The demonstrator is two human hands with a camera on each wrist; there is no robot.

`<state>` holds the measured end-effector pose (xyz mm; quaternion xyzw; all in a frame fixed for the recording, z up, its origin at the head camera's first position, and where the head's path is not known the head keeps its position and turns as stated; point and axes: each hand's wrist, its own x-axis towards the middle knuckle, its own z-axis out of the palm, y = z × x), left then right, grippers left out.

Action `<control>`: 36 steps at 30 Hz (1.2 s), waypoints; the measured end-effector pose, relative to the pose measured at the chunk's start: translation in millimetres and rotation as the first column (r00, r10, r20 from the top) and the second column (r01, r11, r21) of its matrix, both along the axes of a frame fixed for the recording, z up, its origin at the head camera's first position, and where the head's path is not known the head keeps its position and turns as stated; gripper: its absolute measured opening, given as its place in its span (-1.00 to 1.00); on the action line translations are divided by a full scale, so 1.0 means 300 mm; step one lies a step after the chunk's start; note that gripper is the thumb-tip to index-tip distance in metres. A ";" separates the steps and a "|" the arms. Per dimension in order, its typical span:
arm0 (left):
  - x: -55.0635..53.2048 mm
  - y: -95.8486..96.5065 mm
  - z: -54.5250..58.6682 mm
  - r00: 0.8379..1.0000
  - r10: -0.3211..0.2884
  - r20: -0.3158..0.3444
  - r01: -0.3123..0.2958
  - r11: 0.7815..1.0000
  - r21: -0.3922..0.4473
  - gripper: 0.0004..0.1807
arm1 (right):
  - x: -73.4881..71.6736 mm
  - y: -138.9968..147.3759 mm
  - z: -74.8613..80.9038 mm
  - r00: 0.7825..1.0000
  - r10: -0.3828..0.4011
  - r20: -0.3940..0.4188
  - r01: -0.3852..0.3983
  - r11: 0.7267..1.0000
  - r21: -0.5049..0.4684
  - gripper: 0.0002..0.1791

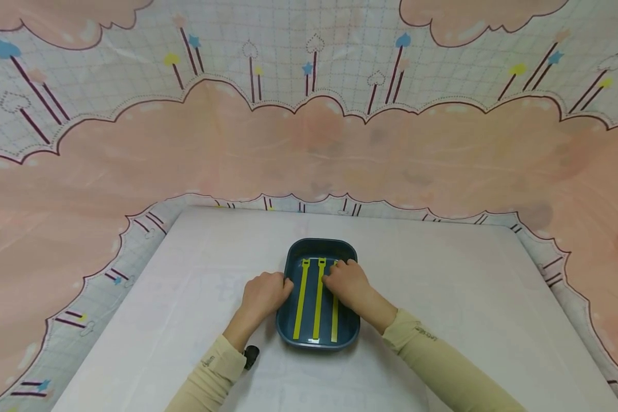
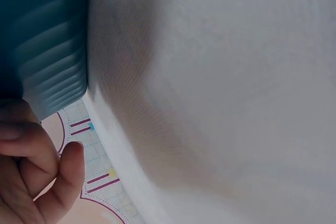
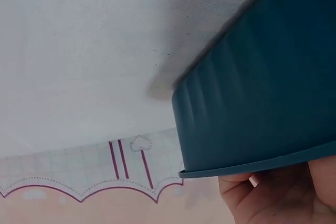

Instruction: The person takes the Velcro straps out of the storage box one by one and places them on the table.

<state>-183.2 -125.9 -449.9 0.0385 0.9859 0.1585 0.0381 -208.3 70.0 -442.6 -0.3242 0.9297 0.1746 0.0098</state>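
Note:
A dark blue plastic bin (image 1: 316, 345) with rounded corners sits on the white table in the head view. Three yellow cable ties (image 1: 317, 309) lie lengthwise along its floor, slotted heads at the far end. My left hand (image 1: 265, 293) holds the bin's left rim, thumb over the inside; in the left wrist view, curled fingers (image 2: 39, 166) show beside its ribbed wall. At the right rim, my right hand (image 1: 349, 282) grips the edge, covering part of the rightmost tie. The right wrist view shows that hand close against the bin's rim (image 3: 257, 166).
A white cloth (image 1: 458, 297) covers the table around the bin. Behind and at the sides hangs a patterned pink and white curtain (image 1: 371, 149). A small black device (image 1: 251, 356) sits at the left wrist.

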 end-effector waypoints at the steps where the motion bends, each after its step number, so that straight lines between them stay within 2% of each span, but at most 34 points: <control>1: 0.001 0.000 0.000 1.000 0.000 -0.001 0.000 1.000 -0.002 -0.62 | -0.001 -0.002 -0.002 1.000 0.004 -0.005 -0.004 1.000 0.003 -0.76; 7: 0.001 -0.001 -0.001 1.000 -0.004 -0.007 0.004 1.000 -0.012 -0.61 | -0.007 -0.012 -0.011 0.999 0.047 -0.024 -0.046 0.998 0.042 -0.91; 13: -0.002 0.000 -0.003 1.000 0.004 -0.001 -0.004 1.000 -0.020 -0.61 | -0.010 -0.016 -0.008 0.997 0.079 0.014 -0.080 0.992 0.096 -0.94; 26: 0.006 0.001 -0.001 1.000 0.002 -0.015 -0.003 1.000 -0.018 -0.61 | -0.009 -0.018 -0.013 0.998 0.063 0.022 -0.065 0.992 0.110 -0.93; 36: 0.009 -0.003 0.003 1.000 -0.005 -0.011 0.005 0.999 -0.032 -0.61 | -0.003 -0.017 0.043 0.998 0.028 0.047 -0.035 0.989 0.141 -0.86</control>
